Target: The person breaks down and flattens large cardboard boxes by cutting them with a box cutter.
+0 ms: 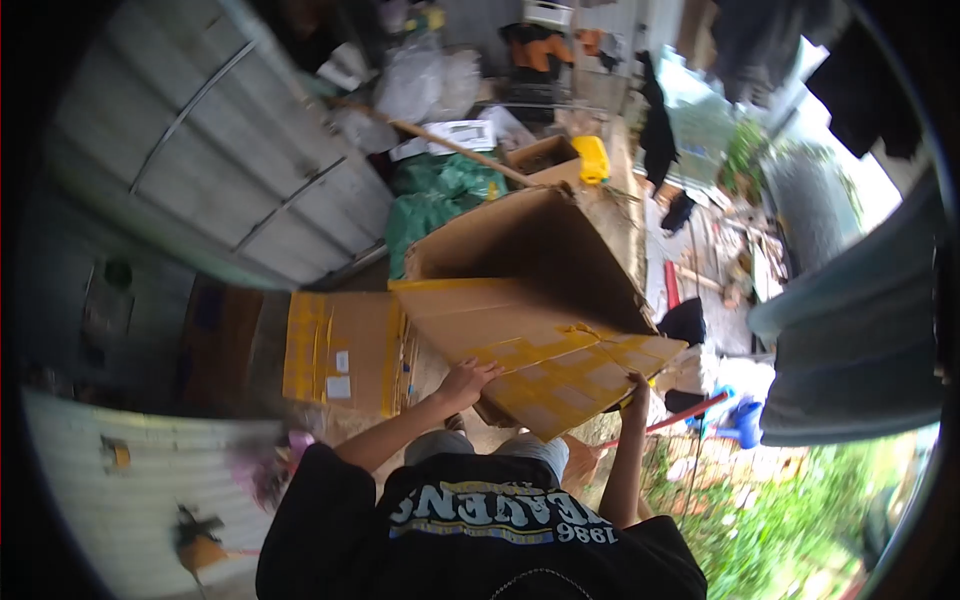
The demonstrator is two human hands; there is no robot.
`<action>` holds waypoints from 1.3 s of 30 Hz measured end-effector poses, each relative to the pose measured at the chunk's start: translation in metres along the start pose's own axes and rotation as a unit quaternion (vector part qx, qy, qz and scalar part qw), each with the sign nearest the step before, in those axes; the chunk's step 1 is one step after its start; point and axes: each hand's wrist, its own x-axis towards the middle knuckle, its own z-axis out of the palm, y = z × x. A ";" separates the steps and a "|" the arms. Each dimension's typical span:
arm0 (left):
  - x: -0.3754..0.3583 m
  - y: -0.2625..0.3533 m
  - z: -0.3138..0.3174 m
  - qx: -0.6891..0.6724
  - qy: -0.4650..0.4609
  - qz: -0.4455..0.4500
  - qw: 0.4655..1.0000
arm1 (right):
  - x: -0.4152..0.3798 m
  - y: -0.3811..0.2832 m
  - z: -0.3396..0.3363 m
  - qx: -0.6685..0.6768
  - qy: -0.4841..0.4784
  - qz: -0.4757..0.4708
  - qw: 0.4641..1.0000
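A large open cardboard box [480, 310] with yellow tape tilts in front of my body, its dark hollow facing away from me. My left hand [470, 381] holds the near left edge, fingers laid over the taped cardboard; its thumb is hidden. At the near right corner, my right hand [636, 393] is closed around the edge, with part of the fingers out of sight behind the cardboard. To the left of my left hand stands a second, taped cardboard box [345, 365] with white labels.
Green sacking [430, 205], a small open carton [541, 157] and a yellow jug [591, 160] lie beyond the box. A wooden pole [435, 137] slants there. Corrugated metal panels [220, 140] line the left. A blue watering can [742, 424] and plants [740, 510] are at right.
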 end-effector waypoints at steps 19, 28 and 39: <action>-0.229 -0.031 -0.140 -0.117 0.323 -0.201 0.917 | -0.202 0.002 0.252 -0.255 -0.112 -0.373 0.885; -0.393 -0.043 -0.035 -0.210 0.441 -0.513 0.706 | -0.273 0.155 0.372 -0.322 -0.387 -0.253 0.826; -0.433 0.020 0.121 -0.668 0.742 -0.055 0.037 | -0.361 0.336 0.429 -0.440 -0.535 0.003 0.721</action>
